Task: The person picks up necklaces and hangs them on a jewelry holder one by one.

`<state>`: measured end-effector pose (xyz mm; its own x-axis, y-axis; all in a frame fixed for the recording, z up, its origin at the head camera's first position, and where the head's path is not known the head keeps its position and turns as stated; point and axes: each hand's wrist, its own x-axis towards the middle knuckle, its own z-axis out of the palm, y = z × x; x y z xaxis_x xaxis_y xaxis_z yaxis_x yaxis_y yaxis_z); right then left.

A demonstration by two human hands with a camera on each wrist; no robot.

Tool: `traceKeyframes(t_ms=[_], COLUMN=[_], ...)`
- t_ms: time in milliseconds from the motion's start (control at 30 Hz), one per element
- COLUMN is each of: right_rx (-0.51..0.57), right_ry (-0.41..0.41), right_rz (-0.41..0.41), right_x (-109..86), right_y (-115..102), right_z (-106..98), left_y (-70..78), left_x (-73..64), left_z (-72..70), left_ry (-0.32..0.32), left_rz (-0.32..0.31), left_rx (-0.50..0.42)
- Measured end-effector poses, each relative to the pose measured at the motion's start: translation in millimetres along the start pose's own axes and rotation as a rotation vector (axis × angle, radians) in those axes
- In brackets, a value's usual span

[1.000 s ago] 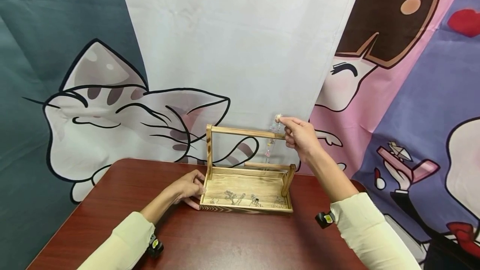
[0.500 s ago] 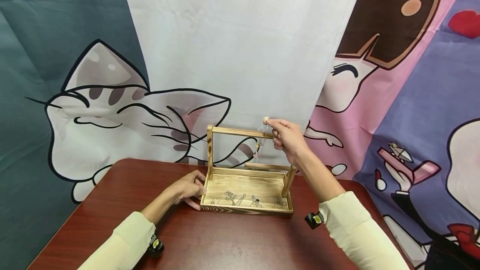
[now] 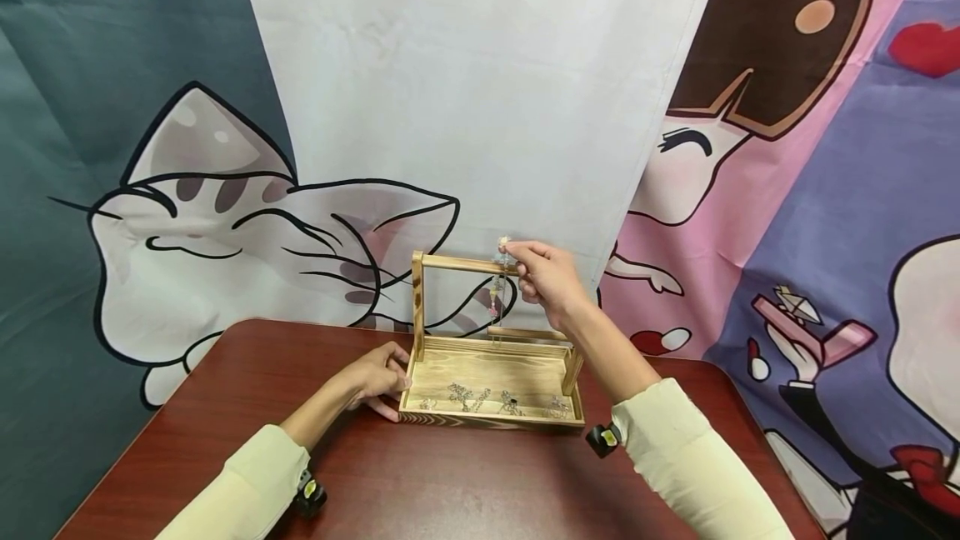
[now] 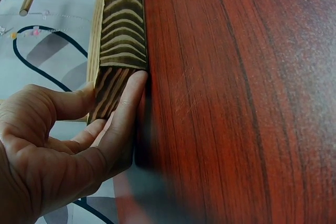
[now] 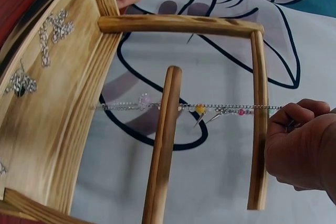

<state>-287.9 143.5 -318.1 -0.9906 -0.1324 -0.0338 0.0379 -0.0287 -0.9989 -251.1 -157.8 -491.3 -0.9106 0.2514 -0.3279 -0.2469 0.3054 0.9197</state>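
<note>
My right hand (image 3: 553, 280) pinches the top of a beaded silver chain (image 5: 199, 108) above a wooden jewelry stand (image 3: 487, 361). Pink and yellow beads and small dangling charms show along the chain, which looks like a necklace. It hangs down from my fingertips, overlapping the stand's upper bar (image 5: 255, 77) and lower rod (image 5: 167, 108) in the right wrist view. My left hand (image 4: 63, 145) grips the stand's left end, thumb on one side and fingers on the other, near the dark-grained tray edge (image 4: 123, 24).
Several silver chains (image 5: 55, 27) lie in small heaps along the tray's front. The upper bar joins only the left post (image 3: 418, 298); the lower rod joins the right post. A red-brown table (image 3: 465, 473) carries the stand, before a cartoon-printed cloth (image 3: 480, 90).
My right hand has moved left along the upper bar with the dangling chain, from near its right end toward its middle. My left hand stays at the stand's left end.
</note>
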Motion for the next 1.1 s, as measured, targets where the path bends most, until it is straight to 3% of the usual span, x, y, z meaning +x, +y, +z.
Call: traceKeyframes(t_ms=[1100], right_rx=[0.011], right_ry=[-0.075], right_rz=[-0.003], right_x=[3.4], right_y=[17], right_z=[69], left_y=[1.9], left_x=[-1.7], left_z=[0.9], left_ry=[-0.004], left_rz=[-0.008], left_rx=[0.002])
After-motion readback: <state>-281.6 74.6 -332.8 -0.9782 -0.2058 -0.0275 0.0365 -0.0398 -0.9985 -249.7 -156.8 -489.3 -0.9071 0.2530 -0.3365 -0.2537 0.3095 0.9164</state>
